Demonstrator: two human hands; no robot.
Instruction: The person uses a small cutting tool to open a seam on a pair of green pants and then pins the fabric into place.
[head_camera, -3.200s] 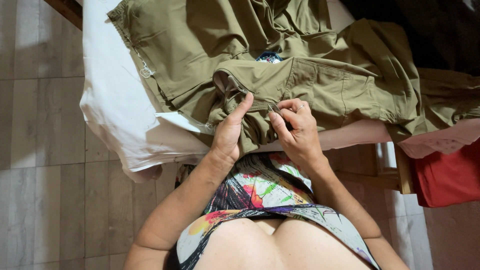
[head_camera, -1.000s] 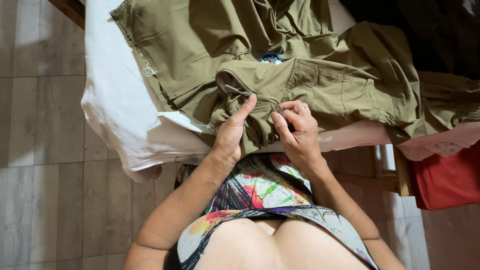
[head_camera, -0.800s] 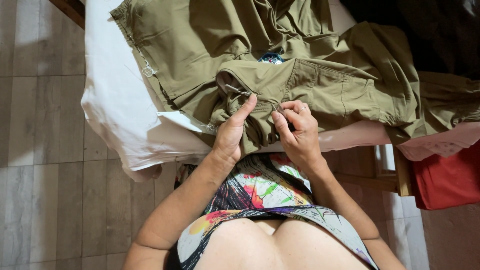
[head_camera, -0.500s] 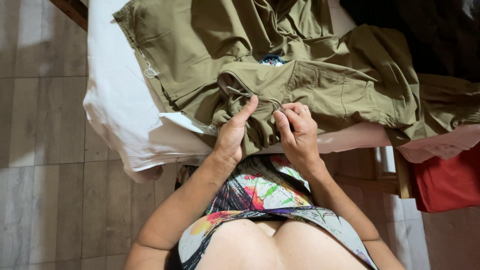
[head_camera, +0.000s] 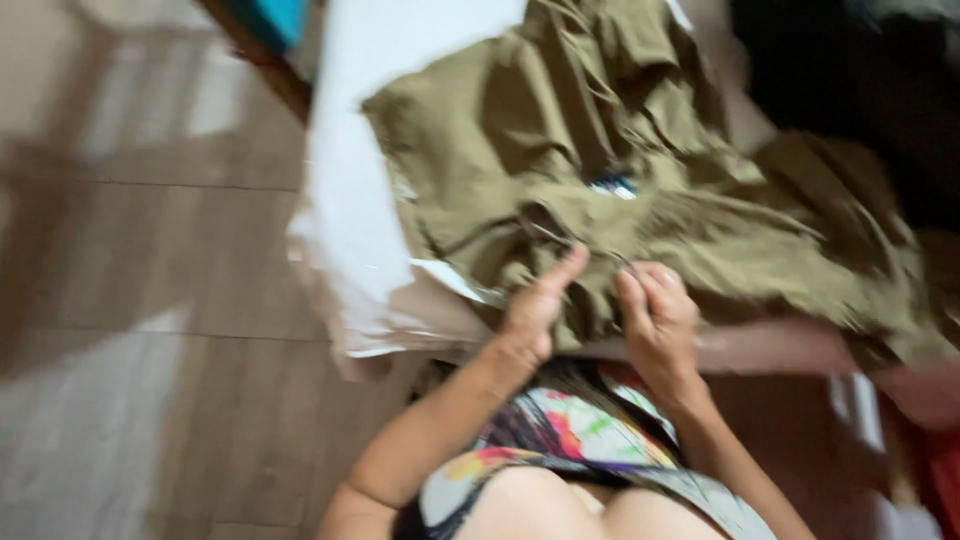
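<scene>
Head view is motion-blurred, so I am logging only what reads clearly. I am working on an olive-green garment (head_camera: 640, 190) that is lying crumpled across the centre and upper right of the frame, spread over a white sheet (head_camera: 350, 200) on a raised surface whose near edge is running through the middle right. My left hand (head_camera: 535, 305) is pressing on the fabric at centre frame, thumb raised and pointing up toward a fold; my right hand (head_camera: 655, 320) is sitting just beside it, to its right, fingers curled over the cloth. Both hands are touching the garment's near edge, but I cannot tell whether either is pinching cloth or merely resting on it, since the fingertips are smeared. A small blue-and-white patch (head_camera: 612, 184), probably a label, is showing just above the hands. Judgement: for handling this edge cleanly, I am thinking both hands should be keeping the fabric taut between them, working close together so the fold is not bunching, and the head should be holding steadier. A brown tiled floor (head_camera: 150, 300) is filling the left of the frame.
</scene>
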